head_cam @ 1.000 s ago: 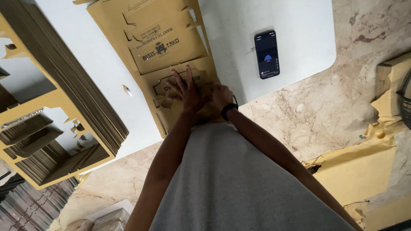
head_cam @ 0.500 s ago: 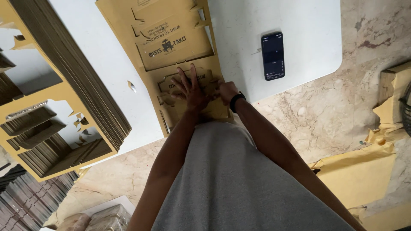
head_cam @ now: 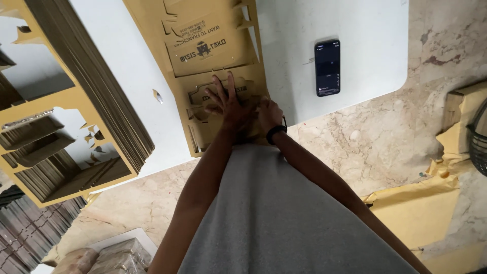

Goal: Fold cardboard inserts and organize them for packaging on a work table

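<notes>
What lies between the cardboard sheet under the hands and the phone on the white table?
Only bare white table. In the head view, the cardboard sheet ends at its right edge, and no object sits on the strip before the dark phone.

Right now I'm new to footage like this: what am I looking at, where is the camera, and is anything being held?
No machine here: a person's bare hands, filmed from a camera on their head looking straight down, so the grey shirt fills the bottom. The left hand lies flat with fingers spread on a die-cut cardboard sheet on a white table. The right hand, above a black wristband, presses the same sheet beside it. Neither has a closed grip on anything. A dark phone lies to the right, and a tall stack of cardboard sheets sits to the left.
</notes>
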